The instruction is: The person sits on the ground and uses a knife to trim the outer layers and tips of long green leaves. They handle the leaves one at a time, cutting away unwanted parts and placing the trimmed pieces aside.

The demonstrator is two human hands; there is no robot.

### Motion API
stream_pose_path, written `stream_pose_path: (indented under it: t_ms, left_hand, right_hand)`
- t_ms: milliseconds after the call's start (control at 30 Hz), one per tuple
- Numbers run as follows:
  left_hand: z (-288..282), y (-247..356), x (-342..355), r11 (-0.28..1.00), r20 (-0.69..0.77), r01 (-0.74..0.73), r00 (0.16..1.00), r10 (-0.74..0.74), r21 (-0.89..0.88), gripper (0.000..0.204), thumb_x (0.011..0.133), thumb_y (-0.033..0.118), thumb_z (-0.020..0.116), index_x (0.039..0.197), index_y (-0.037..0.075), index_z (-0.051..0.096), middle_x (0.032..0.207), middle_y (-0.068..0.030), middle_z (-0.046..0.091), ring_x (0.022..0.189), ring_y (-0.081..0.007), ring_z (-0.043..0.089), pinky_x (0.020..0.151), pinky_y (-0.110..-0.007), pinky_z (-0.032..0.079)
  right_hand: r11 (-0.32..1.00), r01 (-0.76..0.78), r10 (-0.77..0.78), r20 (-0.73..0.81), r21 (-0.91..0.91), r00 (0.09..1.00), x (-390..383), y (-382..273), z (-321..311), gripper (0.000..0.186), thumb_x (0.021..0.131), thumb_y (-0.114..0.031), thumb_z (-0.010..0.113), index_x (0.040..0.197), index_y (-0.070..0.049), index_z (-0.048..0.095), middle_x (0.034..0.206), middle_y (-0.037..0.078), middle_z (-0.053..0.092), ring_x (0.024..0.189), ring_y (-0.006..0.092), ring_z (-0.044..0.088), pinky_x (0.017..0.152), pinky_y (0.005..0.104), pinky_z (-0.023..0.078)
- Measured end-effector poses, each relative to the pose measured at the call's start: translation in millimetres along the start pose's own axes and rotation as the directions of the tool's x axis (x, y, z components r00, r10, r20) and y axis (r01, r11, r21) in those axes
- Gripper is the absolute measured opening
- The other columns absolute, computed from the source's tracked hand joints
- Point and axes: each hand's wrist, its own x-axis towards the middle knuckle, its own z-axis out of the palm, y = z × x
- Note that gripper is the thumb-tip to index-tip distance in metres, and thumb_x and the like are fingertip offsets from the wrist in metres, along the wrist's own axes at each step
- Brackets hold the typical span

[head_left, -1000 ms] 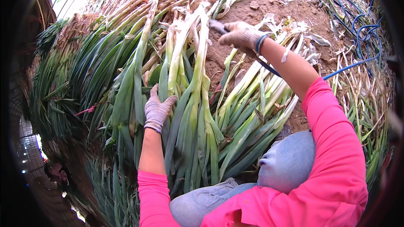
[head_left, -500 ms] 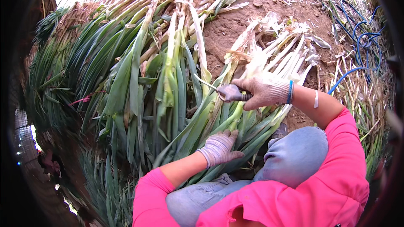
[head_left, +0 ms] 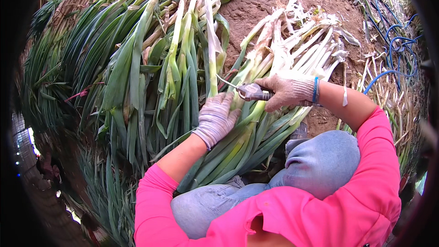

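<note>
My gloved left hand (head_left: 215,120) grips leek leaves low in the middle of a fanned bunch of leeks (head_left: 256,128), whose pale stem ends point up and right. Just right of it, my gloved right hand (head_left: 288,91) holds a hand tool (head_left: 251,92) with a dark grip, a metal head and a thin curved rod reaching up-left over the leeks; its exact kind is unclear. Another group of long leeks (head_left: 178,50) lies above and left of my hands, partly over the pile behind it.
Dense piles of green leeks (head_left: 73,59) cover the left side. Brown soil (head_left: 256,4) rises behind the bunches. Blue hose coils (head_left: 398,45) and dry stalks (head_left: 375,82) lie at the right. My bent knee (head_left: 320,164) is close below my right hand.
My right hand has come down from the upper stems with the tool. My left hand went down-right onto the right bunch, then moved up and left beside the tool.
</note>
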Motion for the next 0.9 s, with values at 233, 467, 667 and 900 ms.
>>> stream_pose_path:
  t_ms: [233, 467, 667, 900]
  left_hand:
    - [-4, -10, 4, 0.965, -0.009, 0.068, 0.997, -0.073, -0.253, 0.053, 0.093, 0.033, 0.068, 0.138, 0.006, 0.057, 0.121, -0.0233, 0.065, 0.11, -0.0399, 0.063, 0.098, -0.046, 0.049]
    - [-18, -32, 20, 0.949, -0.339, -0.089, 0.941, -0.019, -0.302, 0.046, 0.092, 0.025, 0.072, 0.13, 0.001, 0.06, 0.122, -0.0217, 0.065, 0.112, -0.0381, 0.065, 0.097, -0.043, 0.052]
    - [-67, -67, 47, 0.993, -0.612, 0.07, 0.791, 0.003, 0.095, 0.049, 0.085, 0.024, 0.078, 0.127, 0.003, 0.064, 0.129, -0.0197, 0.063, 0.122, -0.0382, 0.056, 0.107, -0.046, 0.044]
    - [-58, -120, 78, 0.907, -0.358, 0.416, 0.84, -0.408, -0.057, 0.087, 0.082, 0.042, 0.079, 0.149, 0.003, 0.039, 0.138, -0.0256, 0.055, 0.127, -0.042, 0.052, 0.109, -0.046, 0.042]
  right_hand:
    - [0.984, 0.01, -0.058, -0.27, -0.178, 0.961, 19, 0, -29, 0.045, 0.071, -0.037, 0.072, 0.106, -0.01, 0.066, 0.077, 0.015, 0.068, 0.075, 0.0319, 0.068, 0.073, 0.0431, 0.052]
    - [0.994, 0.028, -0.08, -0.496, -0.11, 0.864, 62, 16, -70, 0.037, 0.075, -0.032, 0.071, 0.101, -0.007, 0.064, 0.059, 0.008, 0.059, 0.048, 0.0207, 0.06, 0.048, 0.0367, 0.049]
    - [0.97, -0.141, 0.012, -0.537, -0.199, 0.843, 84, -4, -114, 0.071, 0.073, -0.041, 0.073, 0.134, -0.007, 0.06, 0.084, 0.014, 0.07, 0.079, 0.0241, 0.07, 0.074, 0.0389, 0.055]
    - [0.948, -0.178, -0.049, -0.674, -0.263, 0.737, 115, -7, -146, 0.054, 0.075, -0.041, 0.072, 0.115, -0.006, 0.068, 0.098, 0.018, 0.073, 0.089, 0.0312, 0.071, 0.084, 0.0406, 0.056]
